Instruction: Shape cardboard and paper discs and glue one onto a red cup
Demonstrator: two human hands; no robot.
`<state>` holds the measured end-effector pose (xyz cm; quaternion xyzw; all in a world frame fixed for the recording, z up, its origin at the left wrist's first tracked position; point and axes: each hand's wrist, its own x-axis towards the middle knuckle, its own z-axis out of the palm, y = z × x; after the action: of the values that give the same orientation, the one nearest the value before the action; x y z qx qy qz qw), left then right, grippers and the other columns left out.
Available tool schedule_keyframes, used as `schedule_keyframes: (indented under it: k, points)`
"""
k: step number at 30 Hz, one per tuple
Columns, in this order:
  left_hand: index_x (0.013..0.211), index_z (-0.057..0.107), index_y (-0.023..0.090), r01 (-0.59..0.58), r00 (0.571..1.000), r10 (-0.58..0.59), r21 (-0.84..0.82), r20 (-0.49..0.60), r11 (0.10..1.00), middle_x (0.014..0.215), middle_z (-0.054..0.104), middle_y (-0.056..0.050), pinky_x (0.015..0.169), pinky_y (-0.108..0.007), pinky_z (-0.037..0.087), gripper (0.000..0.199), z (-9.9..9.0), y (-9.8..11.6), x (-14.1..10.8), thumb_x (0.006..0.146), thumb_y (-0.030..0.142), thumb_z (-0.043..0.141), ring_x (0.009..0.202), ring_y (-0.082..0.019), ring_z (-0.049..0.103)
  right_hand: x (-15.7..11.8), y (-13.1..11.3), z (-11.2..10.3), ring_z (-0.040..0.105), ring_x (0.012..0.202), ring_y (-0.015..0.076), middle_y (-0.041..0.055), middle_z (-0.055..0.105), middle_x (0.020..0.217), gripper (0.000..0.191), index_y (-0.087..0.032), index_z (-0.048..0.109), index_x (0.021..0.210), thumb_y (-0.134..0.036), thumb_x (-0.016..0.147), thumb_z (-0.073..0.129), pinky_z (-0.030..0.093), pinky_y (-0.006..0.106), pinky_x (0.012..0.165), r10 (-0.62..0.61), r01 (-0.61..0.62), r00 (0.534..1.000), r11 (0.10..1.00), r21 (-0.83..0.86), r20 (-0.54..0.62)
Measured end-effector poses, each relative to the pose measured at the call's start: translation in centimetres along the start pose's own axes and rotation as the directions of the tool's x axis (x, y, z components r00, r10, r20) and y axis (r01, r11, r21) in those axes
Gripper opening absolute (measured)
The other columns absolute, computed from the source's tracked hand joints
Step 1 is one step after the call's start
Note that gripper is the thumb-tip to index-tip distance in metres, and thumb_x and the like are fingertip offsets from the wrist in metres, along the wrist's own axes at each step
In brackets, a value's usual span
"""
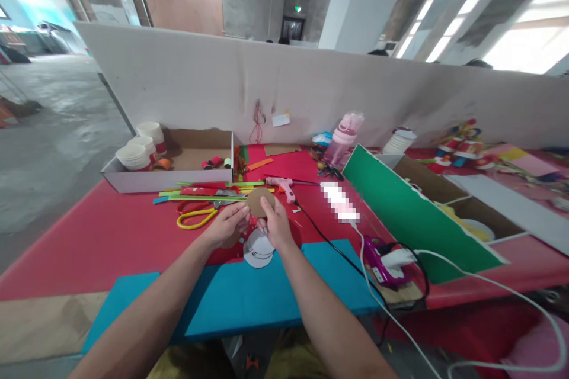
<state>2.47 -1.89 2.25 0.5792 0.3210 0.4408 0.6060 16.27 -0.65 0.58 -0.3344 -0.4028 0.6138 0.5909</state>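
A round brown cardboard disc (254, 201) is held up between my two hands over the table. My left hand (232, 224) pinches its left edge. On the right side, my right hand (276, 222) grips the disc with the thumb laid on its face. Directly below lie several overlapping white paper discs (259, 249), partly covered by my right hand. Another brown disc is partly hidden under my left hand. Scissors with yellow handles (193, 219) lie left of my left hand. A pink hot glue gun (282, 186) lies just beyond the disc.
At the back left, a box (169, 180) holds paper cups (134, 157) and small coloured rolls. A green-sided divided box (411, 213) stands right. A pink bottle (344, 137) stands behind. Cables run from a purple power strip (384, 263). Blue sheets (242, 302) line the front edge.
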Motion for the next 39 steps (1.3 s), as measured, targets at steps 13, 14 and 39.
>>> schedule_keyframes:
  k: [13, 14, 39]
  points:
    - [0.070, 0.054, 0.017, -0.032, 0.988, 0.062, 0.209, -0.141, 0.977, 0.055, 0.051, 0.003, 0.048, -0.021, 0.036, 0.007, -1.4, -0.6, 0.3, 0.076, 0.020, 0.054, 0.047, -0.009, 0.046, 0.3, -0.4, -0.4, 0.034, 0.033, 0.0019, -0.0065, 0.052, 0.057, 0.034, -0.018, 0.057, 0.089, -0.046, 0.074, 0.067, 0.028, 0.016, 0.032, 0.081, -0.071, 0.994, 0.988, 0.135, -0.070]
    - [0.065, 0.053, 0.017, -0.027, 0.988, 0.055, 0.191, -0.147, 0.981, 0.052, 0.050, 0.003, 0.047, -0.020, 0.034, 0.009, -1.5, -0.6, 0.2, 0.074, 0.016, 0.052, 0.045, -0.009, 0.045, 0.3, -0.3, -0.4, 0.034, 0.033, 0.0020, -0.0065, 0.052, 0.057, 0.034, -0.018, 0.057, 0.089, -0.047, 0.073, 0.067, 0.028, 0.016, 0.031, 0.078, -0.069, 0.994, 0.991, 0.116, -0.078]
    - [0.089, 0.071, 0.017, -0.163, 0.902, 0.266, 0.301, -0.340, 0.940, 0.060, 0.060, 0.001, 0.053, -0.022, 0.041, 0.017, -1.9, -0.6, 0.7, 0.080, 0.028, 0.061, 0.052, -0.010, 0.050, 0.6, -0.3, -1.2, 0.046, 0.040, 0.0092, -0.0011, 0.057, 0.056, 0.057, -0.016, 0.060, 0.084, -0.071, 0.080, 0.042, 0.038, 0.021, 0.037, 0.244, -0.244, 0.970, 0.970, 0.015, 0.021]
